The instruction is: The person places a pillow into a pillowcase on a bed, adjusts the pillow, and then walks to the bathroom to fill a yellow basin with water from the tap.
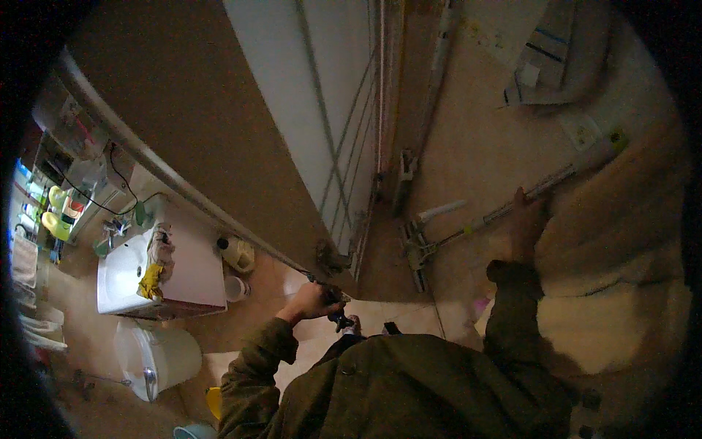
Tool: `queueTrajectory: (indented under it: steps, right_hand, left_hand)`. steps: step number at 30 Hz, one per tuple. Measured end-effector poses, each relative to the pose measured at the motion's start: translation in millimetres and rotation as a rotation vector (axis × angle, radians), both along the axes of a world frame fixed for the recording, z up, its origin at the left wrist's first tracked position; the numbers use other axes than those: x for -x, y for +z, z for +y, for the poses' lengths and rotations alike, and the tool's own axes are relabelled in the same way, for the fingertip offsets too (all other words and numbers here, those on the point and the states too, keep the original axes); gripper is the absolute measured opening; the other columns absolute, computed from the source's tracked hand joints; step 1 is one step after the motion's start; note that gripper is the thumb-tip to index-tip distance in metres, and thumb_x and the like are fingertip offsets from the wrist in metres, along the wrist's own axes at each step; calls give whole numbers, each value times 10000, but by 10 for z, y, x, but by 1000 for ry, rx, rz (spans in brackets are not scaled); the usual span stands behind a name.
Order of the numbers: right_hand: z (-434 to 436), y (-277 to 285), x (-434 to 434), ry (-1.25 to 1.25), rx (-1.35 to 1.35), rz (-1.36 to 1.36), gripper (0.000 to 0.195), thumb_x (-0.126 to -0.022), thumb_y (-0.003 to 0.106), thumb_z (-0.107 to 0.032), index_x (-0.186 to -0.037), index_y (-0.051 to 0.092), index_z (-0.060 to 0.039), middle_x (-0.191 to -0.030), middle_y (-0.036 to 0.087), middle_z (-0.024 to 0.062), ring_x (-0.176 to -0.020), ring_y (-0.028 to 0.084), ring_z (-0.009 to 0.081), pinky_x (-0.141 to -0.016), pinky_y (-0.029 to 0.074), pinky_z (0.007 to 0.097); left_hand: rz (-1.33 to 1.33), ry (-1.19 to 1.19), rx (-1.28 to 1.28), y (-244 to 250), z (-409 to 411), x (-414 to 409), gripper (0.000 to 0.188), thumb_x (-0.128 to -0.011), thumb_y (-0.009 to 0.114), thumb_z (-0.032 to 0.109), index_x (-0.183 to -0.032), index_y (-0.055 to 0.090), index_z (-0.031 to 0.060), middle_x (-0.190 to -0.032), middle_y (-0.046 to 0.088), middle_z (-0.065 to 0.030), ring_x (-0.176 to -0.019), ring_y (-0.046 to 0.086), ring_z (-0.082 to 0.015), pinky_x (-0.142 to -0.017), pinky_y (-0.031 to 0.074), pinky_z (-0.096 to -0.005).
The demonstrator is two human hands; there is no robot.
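My left hand [308, 302] is closed around a dark fitting [339, 317] that looks like a door handle, beside the edge of a brown door [208, 110]. Its exact shape is partly hidden by my fingers. On the right, my right hand [530, 222] grips the grey pole of a mop [554, 180], thumb on one side and fingers on the other. The pole slants from a mop head [415, 253] with a squeeze lever, low by the wall, up to a pale upper end. Dim light blurs the grip.
A white washbasin [123, 271] with a yellow cloth [149, 282] stands left, near a lidded white bucket [170, 351] and a jug [239, 255]. A second mop [405, 173] leans by a white panel [307, 93]. Fabric [614, 219] hangs at the right.
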State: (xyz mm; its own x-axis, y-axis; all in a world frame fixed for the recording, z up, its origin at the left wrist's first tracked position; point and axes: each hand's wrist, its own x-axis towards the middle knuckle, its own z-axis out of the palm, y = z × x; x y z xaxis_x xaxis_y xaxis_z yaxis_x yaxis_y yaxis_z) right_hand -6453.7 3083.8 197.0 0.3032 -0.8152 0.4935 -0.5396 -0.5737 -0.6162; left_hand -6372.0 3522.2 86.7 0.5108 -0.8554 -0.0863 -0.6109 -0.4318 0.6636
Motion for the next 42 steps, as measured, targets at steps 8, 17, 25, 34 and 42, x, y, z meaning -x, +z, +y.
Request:
queueTrajectory:
  steps: [8,17,25,34,42]
  right_hand:
    - [17,153,658,798,-857,-429,322,-835,528,-298,-914,565,12,-818,607,149,-700,581,278,-636,447,373]
    - [-399,-600,845,94,-1173,-690,551,-802,591,-174,-1217,287,22,-931,475,140,-694,512,208,-523,428,293]
    - [305,-456,623,231,-656,-890,554,-773,651,-228,-1181,349,-5,-893,452,110,-684,470,197,-634,443,310]
    - [352,-863,44,579,-334,-292,391,-801,588,-278,-1072,430,-44,-876,485,68,-742,460,193,-700,414,382]
    - [-126,-1504,-158,99,-758,-791,232,-827,477,-287,-715,456,-85,-673,442,12,-646,427,149,-659,385,305]
  left_hand:
    - [-37,-26,-34,-21,67,-21,304,-723,610,359,-840,610,79,-754,624,-112,-682,589,-298,-599,470,-367]
    - [-34,-122,-26,65,-76,-45,302,-717,615,350,-856,621,83,-759,626,-112,-681,593,-295,-595,469,-366]
    - [-20,-153,-48,15,-42,-90,353,-696,631,365,-897,613,75,-758,623,-139,-678,596,-304,-612,474,-353]
    - [107,-38,109,-212,48,-7,380,-736,595,407,-891,608,59,-761,620,-153,-695,588,-317,-614,458,-379]
    - [410,104,143,-213,-1207,182,552,-822,568,235,-1274,308,53,-1034,537,-199,-901,554,-263,-744,458,-380]
